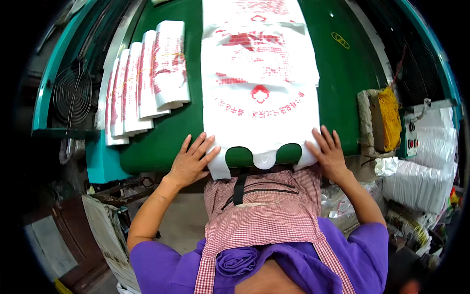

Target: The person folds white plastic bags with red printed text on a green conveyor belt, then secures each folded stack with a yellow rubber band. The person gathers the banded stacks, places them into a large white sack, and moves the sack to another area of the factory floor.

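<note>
A white plastic carrier bag (pixel 259 125) with red print lies flat on the green conveyor belt (pixel 338 68), its two handle loops hanging toward me over the near edge. My left hand (pixel 191 159) rests with fingers spread at the bag's left edge, by the left handle. On the other side my right hand (pixel 329 153) lies with fingers stretched out, touching the right handle's edge. Neither hand grips the plastic. Farther up the belt, more printed white bags (pixel 254 54) lie overlapping in a line behind this one.
Several rolled bundles of printed bags (pixel 169 63) lie side by side at the belt's left. Yellow rubber bands (pixel 389 117) fill a box at the right, beside a control box (pixel 411 132) with buttons. A loose band (pixel 340 40) lies on the belt. Stacked white bags (pixel 421 181) stand lower right.
</note>
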A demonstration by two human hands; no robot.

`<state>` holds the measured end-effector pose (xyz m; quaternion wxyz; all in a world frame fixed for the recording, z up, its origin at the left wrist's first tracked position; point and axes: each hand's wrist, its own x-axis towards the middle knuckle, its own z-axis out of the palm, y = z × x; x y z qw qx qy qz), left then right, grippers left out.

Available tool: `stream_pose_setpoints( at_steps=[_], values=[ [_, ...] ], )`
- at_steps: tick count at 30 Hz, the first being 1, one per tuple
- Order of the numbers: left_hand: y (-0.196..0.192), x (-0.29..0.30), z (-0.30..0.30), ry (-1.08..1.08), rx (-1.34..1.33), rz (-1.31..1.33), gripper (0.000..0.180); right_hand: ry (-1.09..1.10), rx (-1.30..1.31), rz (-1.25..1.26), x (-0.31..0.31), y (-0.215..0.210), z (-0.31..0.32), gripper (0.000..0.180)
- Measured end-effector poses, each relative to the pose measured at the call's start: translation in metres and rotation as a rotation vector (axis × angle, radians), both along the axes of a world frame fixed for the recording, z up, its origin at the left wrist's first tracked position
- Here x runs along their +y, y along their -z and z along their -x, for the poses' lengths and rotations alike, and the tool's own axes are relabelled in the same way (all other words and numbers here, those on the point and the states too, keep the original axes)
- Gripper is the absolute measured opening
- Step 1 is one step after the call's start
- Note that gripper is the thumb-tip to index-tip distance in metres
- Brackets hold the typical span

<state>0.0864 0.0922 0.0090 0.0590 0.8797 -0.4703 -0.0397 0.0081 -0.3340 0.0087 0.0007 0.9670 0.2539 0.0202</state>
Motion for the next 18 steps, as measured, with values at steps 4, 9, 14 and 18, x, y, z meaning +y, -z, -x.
stream_pose_setpoints(
  at_steps=[4,9,14,18],
  values=[
    [-0.003,-0.029,-0.019,0.127,-0.123,0.167,0.04,0.144,-0.014,-0.372,-0.01,0.005,0.013,0.066],
    [-0.012,-0.07,-0.062,-0.288,0.818,0.652,0.022,-0.118,0.139,-0.669,-0.02,-0.012,-0.005,0.029],
    [0.019,-0.132,-0.106,-0.011,-0.035,0.145,0.019,-0.015,0.159,-1.032,0.038,-0.012,-0.093,0.02],
    [-0.014,-0.129,-0.067,-0.016,-0.138,0.386,0.042,0.192,0.236,-0.583,0.076,-0.003,-0.112,0.04]
  ],
)
